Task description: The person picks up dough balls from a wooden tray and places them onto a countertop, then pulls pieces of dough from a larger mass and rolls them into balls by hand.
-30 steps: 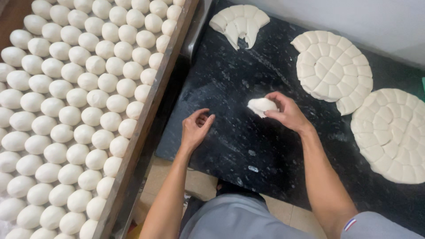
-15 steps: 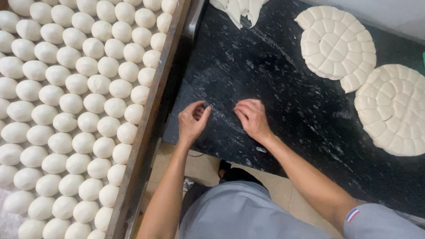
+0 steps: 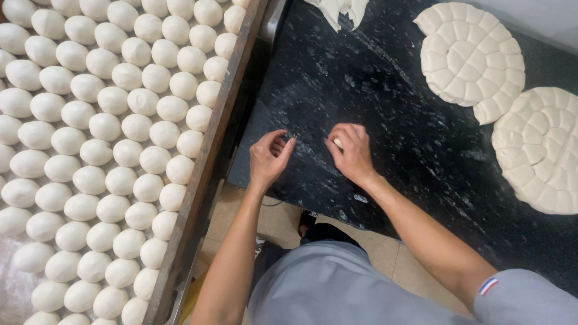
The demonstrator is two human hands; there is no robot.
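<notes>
My right hand (image 3: pixel 351 151) is cupped palm-down on the black speckled counter (image 3: pixel 385 90), closed over a small piece of white dough (image 3: pixel 338 143) that shows only as a sliver under the fingers. My left hand (image 3: pixel 269 157) hovers just to its left near the counter's front edge, fingers curled and apart, with nothing visible in it. Left of the counter, a wooden-framed tray (image 3: pixel 208 174) carries several rows of round dough balls (image 3: pixel 105 126).
Two round scored dough discs, one (image 3: pixel 469 57) and another (image 3: pixel 539 150), lie on the counter at the right, each with pieces taken from its edge. A torn dough remnant (image 3: pixel 340 9) sits at the top. Tiled floor (image 3: pixel 283 219) shows between tray and counter.
My right hand carried the dough piece down toward the counter's front edge and cupped over it, hiding most of it. The left hand stayed close beside it.
</notes>
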